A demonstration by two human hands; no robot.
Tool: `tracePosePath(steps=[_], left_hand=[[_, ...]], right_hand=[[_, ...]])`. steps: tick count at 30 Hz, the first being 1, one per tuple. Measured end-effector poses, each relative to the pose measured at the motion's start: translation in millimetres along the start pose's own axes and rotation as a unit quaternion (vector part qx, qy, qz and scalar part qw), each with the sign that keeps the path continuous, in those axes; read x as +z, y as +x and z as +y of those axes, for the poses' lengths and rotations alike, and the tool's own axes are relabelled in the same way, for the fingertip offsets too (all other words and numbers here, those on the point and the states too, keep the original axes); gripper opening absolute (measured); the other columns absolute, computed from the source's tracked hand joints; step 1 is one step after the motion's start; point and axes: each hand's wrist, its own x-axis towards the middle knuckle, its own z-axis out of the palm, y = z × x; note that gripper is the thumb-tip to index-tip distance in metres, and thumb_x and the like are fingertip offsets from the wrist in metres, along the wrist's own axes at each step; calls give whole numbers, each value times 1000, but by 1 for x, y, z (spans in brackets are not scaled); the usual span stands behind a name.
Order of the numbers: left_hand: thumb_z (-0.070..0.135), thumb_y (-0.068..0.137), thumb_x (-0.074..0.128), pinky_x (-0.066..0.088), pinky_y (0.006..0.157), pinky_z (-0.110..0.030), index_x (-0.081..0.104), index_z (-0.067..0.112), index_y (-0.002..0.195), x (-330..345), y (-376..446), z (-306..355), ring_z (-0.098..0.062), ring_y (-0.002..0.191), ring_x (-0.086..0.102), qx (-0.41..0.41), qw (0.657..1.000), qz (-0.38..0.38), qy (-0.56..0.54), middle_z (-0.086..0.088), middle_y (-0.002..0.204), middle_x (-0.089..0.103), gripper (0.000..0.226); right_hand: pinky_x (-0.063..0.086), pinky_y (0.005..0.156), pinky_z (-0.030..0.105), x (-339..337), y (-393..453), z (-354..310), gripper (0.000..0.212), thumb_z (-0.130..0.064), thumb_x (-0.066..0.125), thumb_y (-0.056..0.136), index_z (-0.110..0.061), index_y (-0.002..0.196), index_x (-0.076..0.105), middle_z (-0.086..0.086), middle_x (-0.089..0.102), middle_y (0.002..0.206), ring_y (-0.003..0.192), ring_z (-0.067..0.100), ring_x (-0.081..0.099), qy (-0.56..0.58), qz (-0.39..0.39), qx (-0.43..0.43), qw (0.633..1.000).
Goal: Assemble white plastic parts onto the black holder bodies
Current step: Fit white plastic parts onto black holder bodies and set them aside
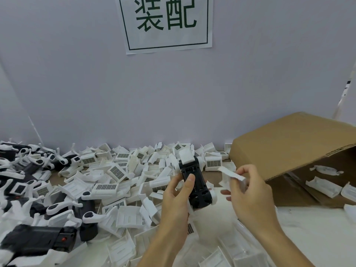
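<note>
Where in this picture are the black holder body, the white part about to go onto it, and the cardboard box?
black holder body (192, 178), head view, its dark middle.
white part (234, 174), head view, its flat top.
cardboard box (289, 139), head view, its top panel.

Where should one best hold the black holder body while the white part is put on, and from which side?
Grip the black holder body round its long middle from the left, as the left hand does. The body is narrow there, and this leaves the top face and right side free for the white part in the right hand.
</note>
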Motion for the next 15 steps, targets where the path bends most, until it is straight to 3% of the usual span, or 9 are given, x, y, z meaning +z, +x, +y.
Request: tracePosePath(steps=[3, 6, 9, 12, 15], left_hand=[[46, 75, 76, 61, 82, -34, 74, 36, 110, 2, 0, -2, -22, 98, 76, 21, 999, -41, 12, -5, 104, 78, 36], [44, 81, 70, 58, 71, -19, 79, 36, 100, 0, 1, -4, -15, 95, 76, 36, 997, -56, 23, -3, 103, 79, 22], [44, 85, 67, 59, 76, -26, 79, 26, 104, 0, 2, -3, -23, 100, 75, 38, 998, -42, 32, -9, 106, 78, 29], [47, 92, 62, 59, 89, -39, 79, 23, 105, 1, 2, -4, -24, 104, 73, 11, 1000, -5, 22, -8, 110, 76, 32], [30, 100, 60, 54, 99, -47, 73, 30, 117, -2, 3, -6, -21, 111, 70, -23, 1000, 7, 5, -2, 122, 72, 22]], right_hand=[[48, 54, 16, 13, -10, -7, 25, -4, 67, 90, -26, 89, 55, -12, 66, 79, 66, 5, 63, -11, -47, -80, 996], [49, 64, 22, 15, -16, -8, 23, -18, 70, 86, -30, 98, 54, -11, 65, 90, 82, 11, 63, -29, -131, -112, 985], [54, 79, 30, 11, -16, -9, 23, -38, 65, 84, -29, 104, 55, -9, 67, 100, 93, 15, 66, -16, -169, -118, 978], [57, 78, 40, 14, -16, -7, 18, -28, 70, 88, -31, 99, 56, -6, 70, 91, 86, 15, 69, -29, -134, -124, 983], [58, 76, 27, 15, -13, -4, 29, -19, 76, 87, -37, 99, 55, -10, 71, 91, 87, 9, 70, -27, -61, -125, 990]])
